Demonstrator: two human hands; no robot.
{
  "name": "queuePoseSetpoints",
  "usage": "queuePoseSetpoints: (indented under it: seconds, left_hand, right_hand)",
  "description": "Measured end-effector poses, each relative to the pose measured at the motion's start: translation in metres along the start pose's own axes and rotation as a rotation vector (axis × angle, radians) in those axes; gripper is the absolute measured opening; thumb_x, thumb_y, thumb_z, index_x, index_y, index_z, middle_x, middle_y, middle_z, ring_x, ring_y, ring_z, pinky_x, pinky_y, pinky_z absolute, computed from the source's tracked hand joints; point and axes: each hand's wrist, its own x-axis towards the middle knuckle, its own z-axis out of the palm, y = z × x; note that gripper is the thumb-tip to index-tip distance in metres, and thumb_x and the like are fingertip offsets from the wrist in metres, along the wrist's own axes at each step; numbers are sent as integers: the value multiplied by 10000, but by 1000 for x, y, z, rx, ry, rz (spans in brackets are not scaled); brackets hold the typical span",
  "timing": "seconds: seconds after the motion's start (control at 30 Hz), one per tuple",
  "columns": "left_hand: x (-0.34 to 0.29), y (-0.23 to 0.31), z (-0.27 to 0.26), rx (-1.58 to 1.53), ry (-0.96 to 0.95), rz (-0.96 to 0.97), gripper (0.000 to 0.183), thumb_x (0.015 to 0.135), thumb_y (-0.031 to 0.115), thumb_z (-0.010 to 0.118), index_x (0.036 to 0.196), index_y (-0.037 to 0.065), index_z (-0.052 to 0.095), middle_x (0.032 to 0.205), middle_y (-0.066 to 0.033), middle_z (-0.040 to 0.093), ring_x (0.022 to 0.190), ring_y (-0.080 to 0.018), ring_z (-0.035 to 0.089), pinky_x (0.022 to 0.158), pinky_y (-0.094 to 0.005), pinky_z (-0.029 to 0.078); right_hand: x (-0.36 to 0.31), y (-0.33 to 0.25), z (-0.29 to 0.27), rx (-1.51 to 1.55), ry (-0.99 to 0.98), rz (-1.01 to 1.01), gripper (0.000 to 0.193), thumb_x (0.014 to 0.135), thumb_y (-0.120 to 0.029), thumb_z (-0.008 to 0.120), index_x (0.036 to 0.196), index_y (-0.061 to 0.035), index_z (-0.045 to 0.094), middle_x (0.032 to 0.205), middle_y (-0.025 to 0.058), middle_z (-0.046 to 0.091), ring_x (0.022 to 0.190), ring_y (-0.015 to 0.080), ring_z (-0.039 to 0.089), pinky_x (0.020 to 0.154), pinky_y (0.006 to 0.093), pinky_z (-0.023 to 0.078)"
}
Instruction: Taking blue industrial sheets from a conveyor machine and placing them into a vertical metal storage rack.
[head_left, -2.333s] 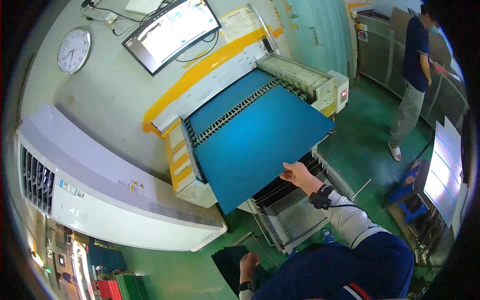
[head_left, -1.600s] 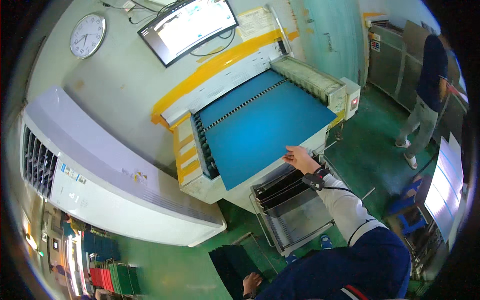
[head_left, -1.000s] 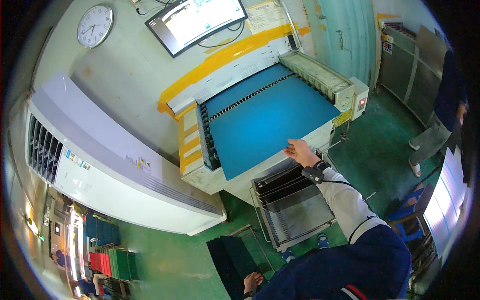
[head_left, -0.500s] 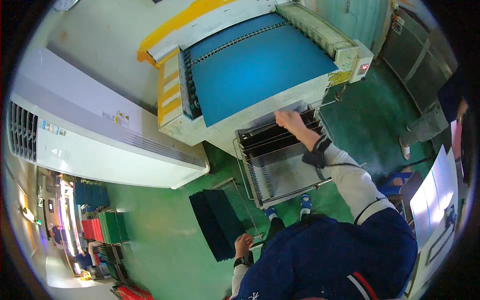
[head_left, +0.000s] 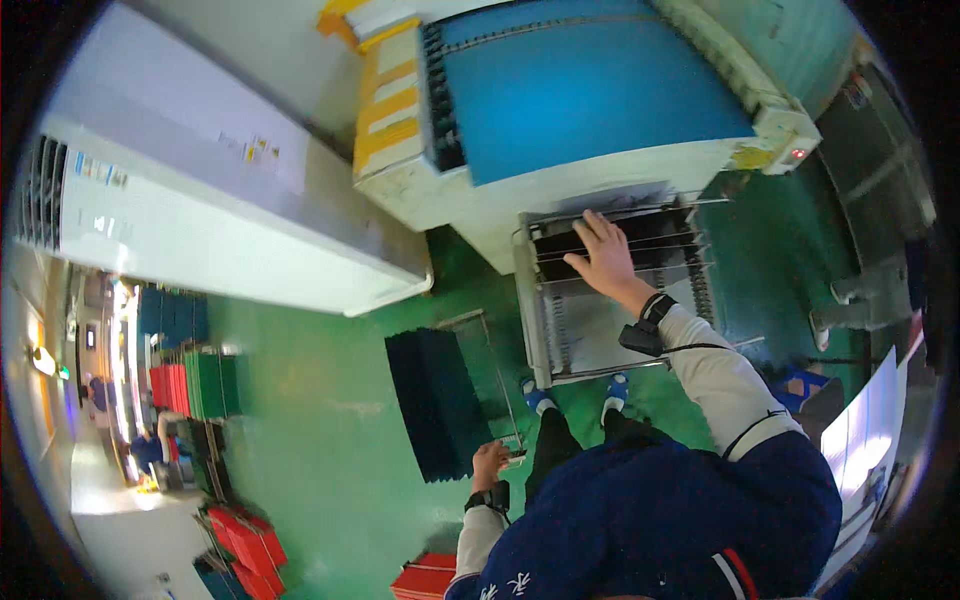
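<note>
While the right hand hangs over the metal rack, its 5 fingers are spread and it holds nothing that shows; whether its fingertips touch the dark panels standing toward the rack's far end cannot be told from this angle. The left hand is low, just beside the near end of the dark sheets on the floor and the thin frame alongside them. Its fingers are curled, but I cannot tell whether they grip the frame or only rest by it.

The blue panel lies flat on the machine, its near edge jutting past the front, above the rack's far side. A line of rollers parts it from a 2nd blue panel farther in. Neither of the 2 hands is on them.

My reading is that the step in hand sits at the rack, with the blue panel left to the rollers and the right hand poised between grips. Taking hold of 1 dark panel would call for closing thumb and fingers on a single thin edge, apart from its neighbours, and lifting it clear of the rack's wires without knocking the overhanging blue edge.
</note>
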Motion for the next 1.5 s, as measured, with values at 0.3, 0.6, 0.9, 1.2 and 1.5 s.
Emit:
queuePoseSetpoints:
  seconds: [0.3, 0.6, 0.9, 1.2, 1.5]
  left_hand:
    - [91, 12, -104, 43, 132, 18, 260, 824, 250, 583, 887, 3, 632, 758, -85, 658, 595, -162, 618, 510, -278, 483]
    - [200, 23, -126, 686, 262, 119, 489, 750, 321, 624, 1132, 16, 603, 1038, -175, 652, 1011, -331, 607, 886, -412, 474]
    - [269, 20, -131, 776, 437, 39, 815, 689, 321, 735, 1327, -42, 382, 1240, -242, 525, 1133, -359, 527, 938, -398, 436]
    - [327, -17, -152, 735, 326, 97, 381, 772, 225, 574, 1083, 12, 628, 976, -241, 641, 928, -407, 609, 779, -461, 496]
    - [268, 43, -119, 870, 299, 317, 173, 719, 124, 566, 787, -10, 652, 751, -226, 637, 739, -407, 620, 639, -458, 484]
  right_hand:
    - [15, -34, 42, -240, -112, 134, 594, 907, -421, 510, 1419, -180, 332, 1472, 77, 310, 1369, 308, 237, 1055, 512, 237]
    - [23, -29, 50, -389, -164, 67, 578, 932, -415, 456, 1437, -181, 301, 1478, 57, 304, 1373, 298, 236, 1083, 461, 220]
    - [29, -45, 56, -357, -238, 90, 553, 942, -322, 447, 1436, -126, 296, 1483, 83, 284, 1379, 292, 212, 1106, 434, 191]
    - [36, -50, 70, -325, -192, 36, 584, 889, -268, 492, 1414, -77, 322, 1449, 124, 325, 1341, 333, 267, 1098, 438, 205]
    - [32, -42, 53, -401, -261, 165, 631, 876, -305, 526, 1432, -124, 290, 1473, 100, 285, 1352, 329, 241, 1089, 462, 218]
